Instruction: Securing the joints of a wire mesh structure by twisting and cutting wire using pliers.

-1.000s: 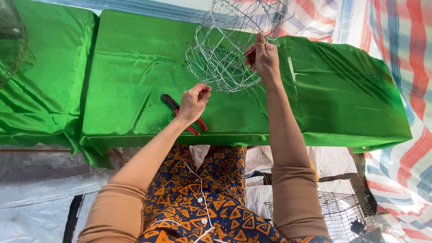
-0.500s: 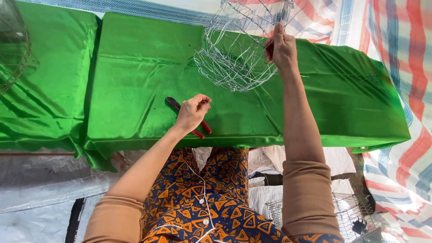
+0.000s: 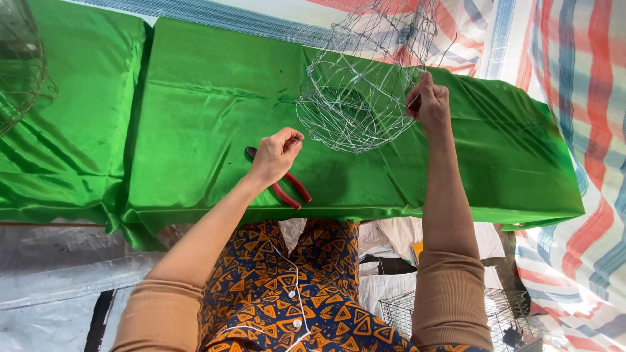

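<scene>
Above green cloth (image 3: 195, 130), right hand (image 3: 430, 101) fingers clamp the wire basket (image 3: 358, 98), top cropped; left hand (image 3: 274, 156) fingers pinched together.

wire baskets (image 3: 355, 98): 2 | pliers (image 3: 287, 186): 1 | green tables (image 3: 195, 98): 2 | wire cage (image 3: 502, 319): 1

- Table cover (image 3: 195, 117): glossy bright green.
- Wire basket (image 3: 358, 98): silvery grey mesh.
- Pliers (image 3: 290, 189): red handles, dark head.
- Dress (image 3: 280, 287): navy with orange triangles.
- Sleeves (image 3: 450, 300): tan.
- Tarp (image 3: 574, 65): red, blue, white stripes.
</scene>
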